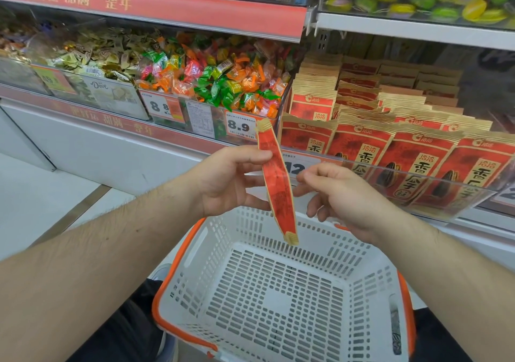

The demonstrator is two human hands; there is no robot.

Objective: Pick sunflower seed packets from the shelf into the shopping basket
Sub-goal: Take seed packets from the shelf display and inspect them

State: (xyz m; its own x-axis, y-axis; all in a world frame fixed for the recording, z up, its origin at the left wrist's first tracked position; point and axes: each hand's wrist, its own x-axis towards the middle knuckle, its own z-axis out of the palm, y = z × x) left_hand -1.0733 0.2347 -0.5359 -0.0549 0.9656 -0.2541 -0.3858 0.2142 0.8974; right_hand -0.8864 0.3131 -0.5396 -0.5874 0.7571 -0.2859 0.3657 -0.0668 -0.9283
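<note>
- Left hand (228, 177): forearm enters from 8 o'clock, palm turned inward; thumb and fingers pinch a sunflower seed packet (277, 183), held edge-on and near upright above the far rim of the shopping basket (281, 300).
- Right hand (342, 194): forearm from 4 o'clock; fingers loosely curled, holding nothing, just beside the packet.
- More packets on shelf (390, 150) at 2 o'clock.

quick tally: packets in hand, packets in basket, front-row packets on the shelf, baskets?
Seed packet in hand, left hand grips it: 1
Packets in the basket: 0
Front-row shelf packets: 5 visible, the rightmost cut off
Baskets: 1
Total: 7
</note>
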